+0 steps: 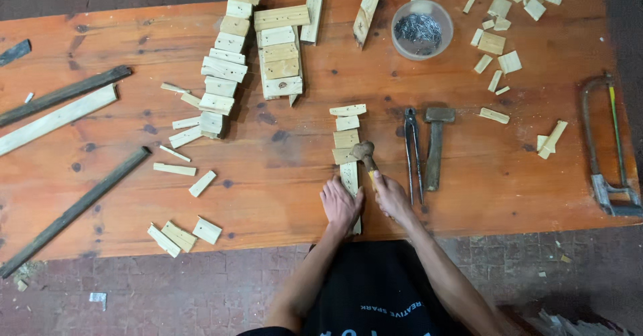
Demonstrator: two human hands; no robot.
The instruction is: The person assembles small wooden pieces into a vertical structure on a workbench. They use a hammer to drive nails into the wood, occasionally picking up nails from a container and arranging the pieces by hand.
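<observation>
Item: short wooden strip (349,175), lying just ahead of my hands at the near edge of the table (281,195), at the near end of a row of small offcut blocks (346,127).

Left hand (340,205): laid over the strip's near end, fingers curled down on it, pinning it.

Right hand (390,198): closed around the handle of a small hammer (365,154), whose head rests over the strip just beyond my fingers.

Handling, as I judge it: the strip is light, stiff and dry, apt to skid or split; best held flat near its end, fingers clear of the hammer head.

To my right: pincers (413,152), then a heavier hammer (436,145). Farther ahead: a bowl of nails (422,29).
</observation>
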